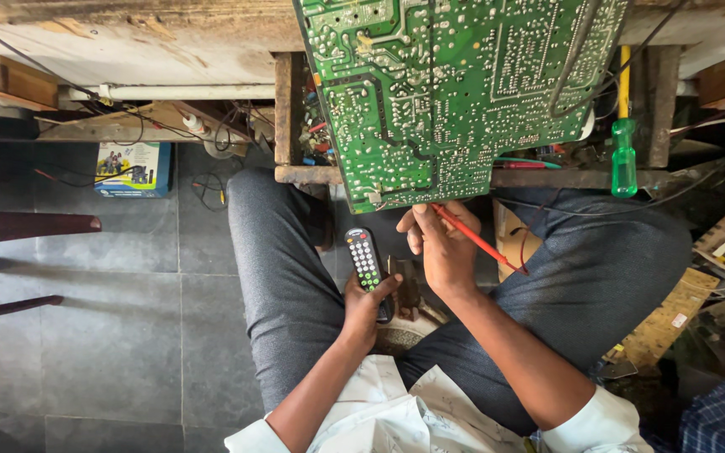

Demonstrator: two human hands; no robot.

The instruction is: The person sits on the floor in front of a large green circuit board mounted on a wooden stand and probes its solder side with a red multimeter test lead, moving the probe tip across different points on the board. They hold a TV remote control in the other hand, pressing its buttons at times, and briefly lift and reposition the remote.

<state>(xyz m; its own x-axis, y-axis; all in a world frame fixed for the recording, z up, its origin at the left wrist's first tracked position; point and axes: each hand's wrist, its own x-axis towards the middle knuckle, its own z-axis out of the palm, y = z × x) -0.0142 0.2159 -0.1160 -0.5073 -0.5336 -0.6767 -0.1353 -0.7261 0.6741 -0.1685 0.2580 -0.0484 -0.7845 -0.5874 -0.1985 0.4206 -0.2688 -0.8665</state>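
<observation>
While the left hand (365, 309) wraps around the lower end of a slim black remote control (367, 264) with rows of small pale buttons, the right hand (442, 247) pinches a thin red probe (476, 240) whose tip meets the bottom edge of a large green circuit board (455, 84). The board's solder side is glossy and dotted with silver joints, its lower outline stepped. It leans against a rough wooden bench (497, 177). A translucent green screwdriver (623, 155) hangs just right. Smooth grey floor tiles (119, 335) lie open to the left.
</observation>
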